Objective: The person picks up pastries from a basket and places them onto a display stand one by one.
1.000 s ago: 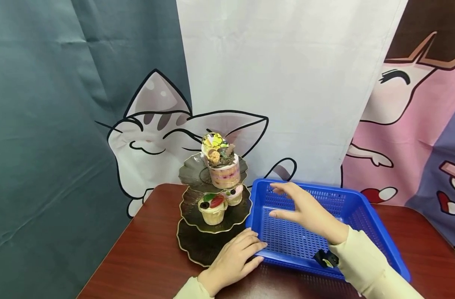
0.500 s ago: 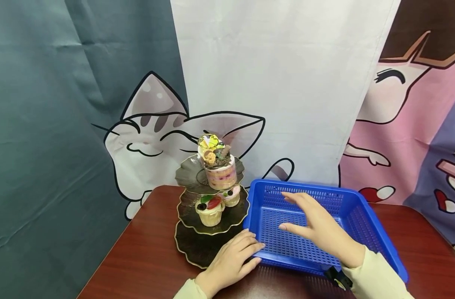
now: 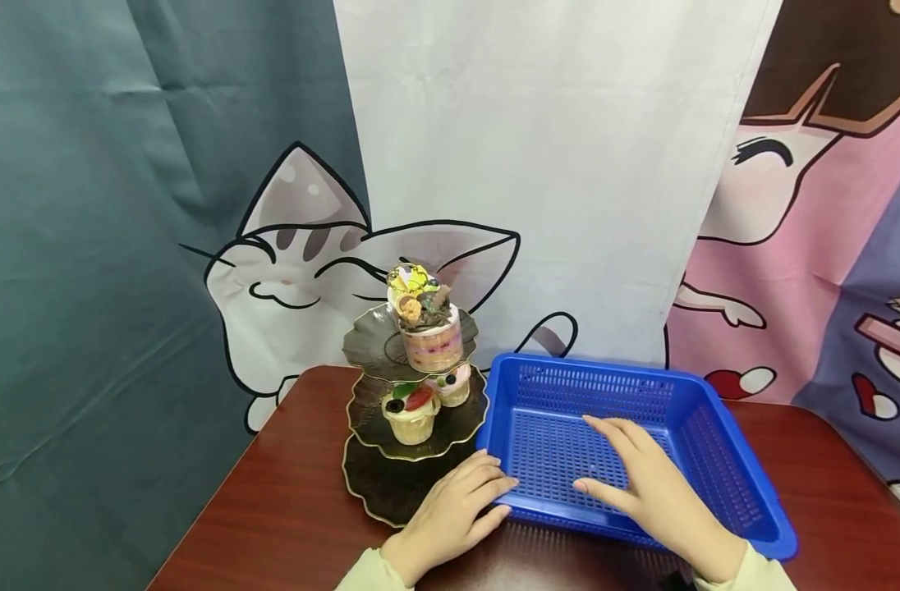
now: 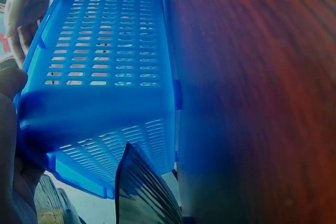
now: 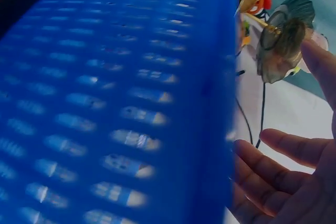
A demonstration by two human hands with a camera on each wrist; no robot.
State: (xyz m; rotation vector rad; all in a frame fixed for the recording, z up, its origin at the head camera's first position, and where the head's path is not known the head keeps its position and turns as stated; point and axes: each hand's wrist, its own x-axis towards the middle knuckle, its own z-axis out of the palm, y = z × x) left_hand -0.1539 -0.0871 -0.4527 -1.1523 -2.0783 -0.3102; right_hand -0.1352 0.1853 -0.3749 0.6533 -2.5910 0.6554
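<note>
My left hand (image 3: 450, 517) rests on the near left corner of a blue plastic basket (image 3: 746, 460), its fingers fairly straight. In the left wrist view its thumb (image 4: 11, 81) lies at the rim. Over the near part of the basket hovers my right hand (image 3: 653, 488), thumb and fingers spread with nothing between them. Just left of the basket stands a dark three-tier stand (image 3: 369, 345) with gold scalloped edges. Its top tier bears a layered cup dessert (image 3: 433, 345) and a yellow-topped dessert (image 3: 413, 283). A fruit-topped cupcake (image 3: 410, 419) and a pink-topped cupcake (image 3: 453, 387) sit on the middle tier.
A reddish-brown wooden table (image 3: 250, 509) carries the stand and basket. Directly behind hangs a printed curtain (image 3: 568, 164) with cartoon figures. My left hand partly covers the stand's bottom tier (image 3: 376, 484).
My right hand has drawn back to the right and toward me, lower over the basket. My left hand stays at the corner. The head view has shifted slightly.
</note>
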